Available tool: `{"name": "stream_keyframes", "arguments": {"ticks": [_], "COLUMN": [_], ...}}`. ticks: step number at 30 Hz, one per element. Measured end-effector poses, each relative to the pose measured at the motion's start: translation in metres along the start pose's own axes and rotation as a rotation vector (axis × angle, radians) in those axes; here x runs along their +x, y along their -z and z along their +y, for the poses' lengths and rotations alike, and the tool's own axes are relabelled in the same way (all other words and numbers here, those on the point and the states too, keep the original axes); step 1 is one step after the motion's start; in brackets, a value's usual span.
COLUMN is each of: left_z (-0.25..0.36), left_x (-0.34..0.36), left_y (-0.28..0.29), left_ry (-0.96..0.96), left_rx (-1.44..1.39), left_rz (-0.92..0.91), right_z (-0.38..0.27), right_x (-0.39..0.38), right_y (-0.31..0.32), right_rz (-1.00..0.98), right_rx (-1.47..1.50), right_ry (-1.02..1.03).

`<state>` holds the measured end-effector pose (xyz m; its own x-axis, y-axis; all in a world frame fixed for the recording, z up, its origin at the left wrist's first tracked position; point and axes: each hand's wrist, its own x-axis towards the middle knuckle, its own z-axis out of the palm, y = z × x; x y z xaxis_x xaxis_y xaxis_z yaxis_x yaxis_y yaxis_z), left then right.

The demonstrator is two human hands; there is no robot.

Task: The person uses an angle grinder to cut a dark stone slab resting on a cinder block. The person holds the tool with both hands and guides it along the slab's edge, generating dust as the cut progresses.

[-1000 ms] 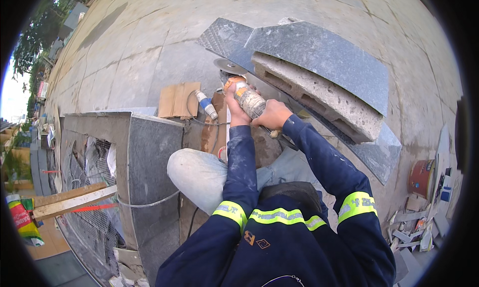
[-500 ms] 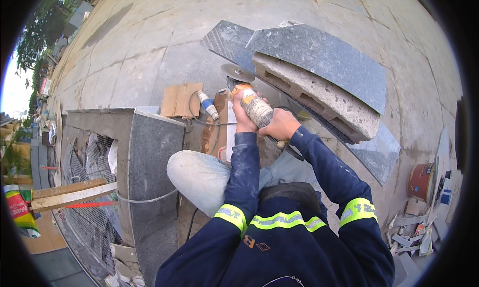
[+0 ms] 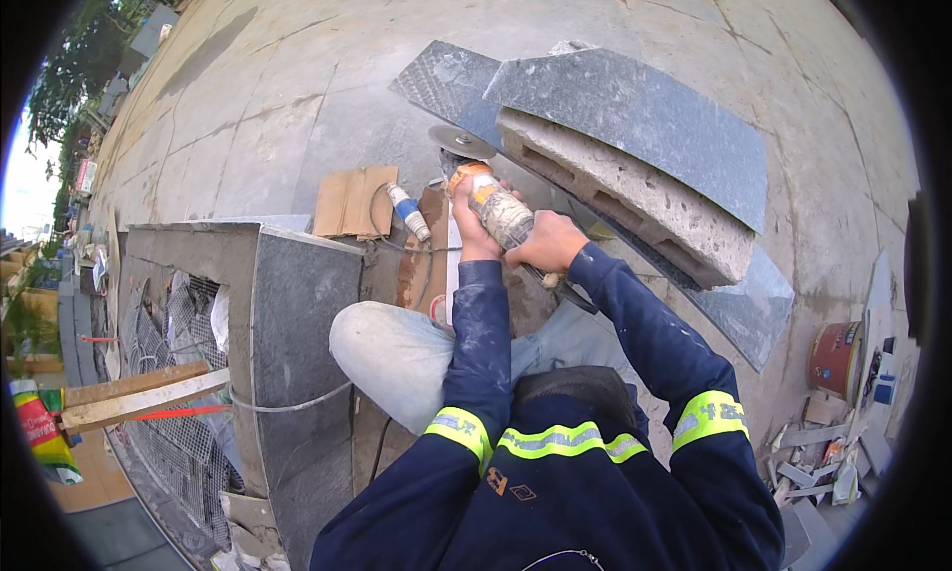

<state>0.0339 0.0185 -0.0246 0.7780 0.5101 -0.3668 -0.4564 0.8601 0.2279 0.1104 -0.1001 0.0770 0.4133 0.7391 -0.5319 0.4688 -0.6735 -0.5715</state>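
In both hands I hold a dusty angle grinder (image 3: 504, 216) with orange and white wrapping on its body. Its round cutting disc (image 3: 462, 142) points away from me, close by the edge of the lower grey stone slab (image 3: 446, 87); whether they touch I cannot tell. My left hand (image 3: 474, 226) is wrapped around the grinder's body behind the head, fingertips showing on its far side. Farther back, my right hand (image 3: 551, 244) closes around the rear end. A hollow concrete block (image 3: 635, 196) lies on the lower slab, with another grey slab (image 3: 635, 120) resting over it.
By my left knee stands a stone-faced box structure (image 3: 307, 373) with mesh inside. A blue and white tool (image 3: 408, 212) lies beside a cardboard piece (image 3: 352, 202), with cables around. At right are a reddish-brown bucket (image 3: 835, 356) and stone offcuts (image 3: 815, 472). Wooden strips (image 3: 149, 390) jut out at left.
The view has shifted slightly, so the grinder, both hands and the slabs sit a little farther left. My grip on the grinder looks the same.
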Motion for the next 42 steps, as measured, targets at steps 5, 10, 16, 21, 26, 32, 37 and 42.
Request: {"name": "stream_keyframes", "arguments": {"ticks": [5, 10, 16, 21, 26, 32, 37, 42], "left_z": [0.009, 0.018, 0.018, 0.016, 0.007, -0.005, -0.011, -0.012], "left_x": [0.011, 0.031, 0.032, 0.026, 0.011, -0.006, -0.015, -0.014], "left_y": [0.001, 0.01, 0.007, 0.009, 0.002, -0.006, -0.009, -0.006], "left_ry": [0.005, 0.015, -0.049, 0.008, -0.014, -0.021, -0.002, 0.026], "left_rx": [0.0, 0.008, 0.06, -0.003, -0.002, 0.054, -0.031, -0.047], "left_rz": [-0.001, -0.046, 0.023, 0.0, 0.015, 0.003, 0.015, -0.002], "right_z": [-0.008, -0.007, -0.005, -0.005, -0.008, 0.004, 0.004, 0.004], "right_x": [0.011, 0.031, 0.036, 0.027, 0.01, -0.002, -0.014, -0.018], "right_y": [0.005, 0.001, -0.002, -0.002, 0.002, -0.005, -0.003, -0.001], "right_rz": [-0.041, -0.047, 0.003, -0.008, -0.019, 0.041, 0.031, 0.027], "right_rx": [0.019, 0.025, 0.027, 0.015, -0.018, -0.028, -0.01, 0.003], "right_ry": [-0.023, -0.028, -0.003, 0.018, -0.007, 0.017, 0.011, 0.001]}}
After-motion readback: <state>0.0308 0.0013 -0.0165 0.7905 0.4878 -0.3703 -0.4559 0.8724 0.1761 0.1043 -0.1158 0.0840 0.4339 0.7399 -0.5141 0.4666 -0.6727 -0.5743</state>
